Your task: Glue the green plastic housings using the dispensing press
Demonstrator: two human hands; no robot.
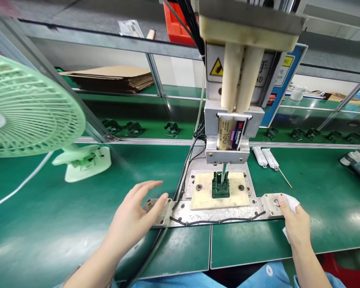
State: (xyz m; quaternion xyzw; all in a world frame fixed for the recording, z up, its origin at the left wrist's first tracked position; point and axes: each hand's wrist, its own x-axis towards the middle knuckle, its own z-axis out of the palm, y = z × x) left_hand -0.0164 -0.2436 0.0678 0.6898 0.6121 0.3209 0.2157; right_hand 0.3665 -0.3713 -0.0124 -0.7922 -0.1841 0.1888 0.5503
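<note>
My left hand [135, 212] hovers over the left metal button block [165, 214], thumb and fingers spread, holding nothing. At the other end of the base, my right hand [298, 226] grips a crumpled white tissue [291, 202], with its thumb at the round button of the right metal block [272, 205]. Between them, a dark green plastic part [221, 189] sits in a cream fixture plate [198, 200]. The thin nozzle [224, 174] of the glue cartridge [225, 134] reaches down to that part. My thumb hides part of the right button.
A light green fan [88, 164] stands on the left. Two white tubes [259, 157] and a thin stick [285, 178] lie right of the dispenser. Behind, several dark parts [171, 129] line the green conveyor. Cables [159, 240] run past the left block to the table's front edge.
</note>
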